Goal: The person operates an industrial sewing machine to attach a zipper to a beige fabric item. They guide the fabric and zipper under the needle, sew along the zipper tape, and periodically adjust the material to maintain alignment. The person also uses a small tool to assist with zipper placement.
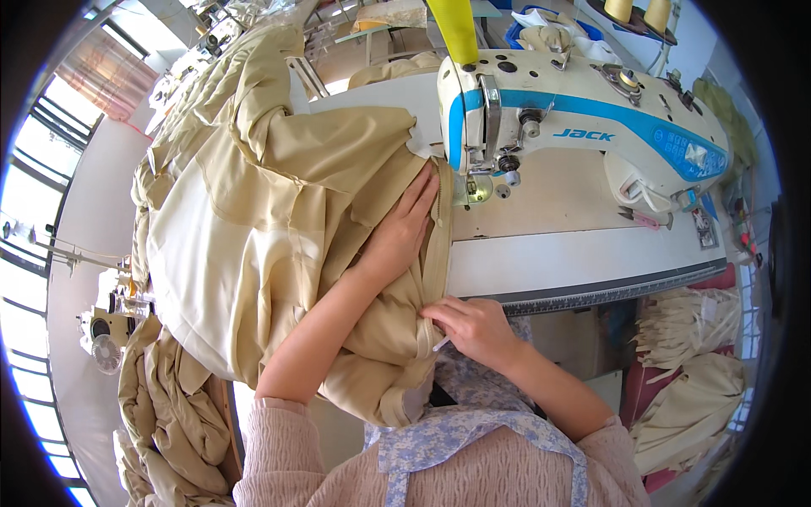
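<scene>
Beside the industrial sewing machine (583,118), beige fabric (279,211) is hiding tabletop (541,258); left hand (401,232) is lying flat on it, right hand (477,329) pinching it.

From where I stand in the room, I record bright daylight at the windows (29,287), well left of the sewing machine (583,127); panes blown to white, blue fringing noted. Pale fabric (262,203) left of the machine: washed highlights, soft shadows in the folds, detail crisp nearest the machine. Small yellowish glow (480,188) under the machine's head. Space beneath the machine: shaded. Background behind the machine: softer. Window lines bowed; black vignette surrounding the round view
</scene>
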Demonstrator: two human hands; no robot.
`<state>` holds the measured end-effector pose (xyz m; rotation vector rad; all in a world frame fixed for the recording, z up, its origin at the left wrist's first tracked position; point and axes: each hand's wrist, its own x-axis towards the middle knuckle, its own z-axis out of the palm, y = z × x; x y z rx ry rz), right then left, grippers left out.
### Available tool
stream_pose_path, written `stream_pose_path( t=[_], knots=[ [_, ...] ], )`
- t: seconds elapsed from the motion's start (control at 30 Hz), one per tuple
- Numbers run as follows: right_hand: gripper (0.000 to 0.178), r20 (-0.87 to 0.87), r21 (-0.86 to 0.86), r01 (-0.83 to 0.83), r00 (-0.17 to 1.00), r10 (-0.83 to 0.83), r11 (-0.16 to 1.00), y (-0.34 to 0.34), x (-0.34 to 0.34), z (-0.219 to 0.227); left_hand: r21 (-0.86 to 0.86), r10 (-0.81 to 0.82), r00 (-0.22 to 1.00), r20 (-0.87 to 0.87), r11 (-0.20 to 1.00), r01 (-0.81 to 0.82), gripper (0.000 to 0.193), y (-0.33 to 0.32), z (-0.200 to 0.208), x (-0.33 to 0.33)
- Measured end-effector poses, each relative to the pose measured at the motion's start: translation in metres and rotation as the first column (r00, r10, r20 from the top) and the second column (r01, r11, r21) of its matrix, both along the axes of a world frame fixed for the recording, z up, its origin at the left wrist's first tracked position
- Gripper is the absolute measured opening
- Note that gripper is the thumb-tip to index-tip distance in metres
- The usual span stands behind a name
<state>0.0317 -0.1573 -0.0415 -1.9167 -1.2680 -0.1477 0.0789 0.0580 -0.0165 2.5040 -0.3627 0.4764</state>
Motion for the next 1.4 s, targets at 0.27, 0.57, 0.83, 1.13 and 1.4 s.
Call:
stream_pose_path(
  t=[0.27, 0.57, 0.83, 1.13, 1.4],
  knots=[
    [0.024, 0.061, -0.063, -0.024, 0.998, 0.028, 0.998, 0.001, -0.004, 0.007, -0.113, -0.230, 0.949, -0.216, 0.971, 0.210, 0.061, 0.027, -0.028, 0.068],
    [0.019, 0.032, -0.001, 0.042, 0.999, -0.042, 0.999, -0.002, -0.004, 0.007, -0.273, 0.126, 0.978, -0.164, 0.947, -0.168, 0.031, 0.010, 0.018, 0.005],
    [0.020, 0.041, 0.010, 0.040, 0.998, -0.040, 0.999, 0.000, -0.005, 0.006, 0.046, 0.106, 0.968, -0.229, 0.994, -0.098, 0.026, 0.000, 0.009, -0.012],
    [0.022, 0.021, 0.024, 0.031, 0.999, -0.031, 0.999, 0.000, -0.006, 0.002, 0.066, 0.085, 0.975, -0.204, 0.995, -0.073, 0.023, -0.003, 0.007, -0.008],
    [0.021, -0.005, 0.011, 0.028, 1.000, -0.028, 1.000, -0.002, -0.007, 0.005, 0.026, 0.051, 0.993, -0.110, 0.998, -0.049, 0.025, -0.005, 0.002, -0.007]
  ],
)
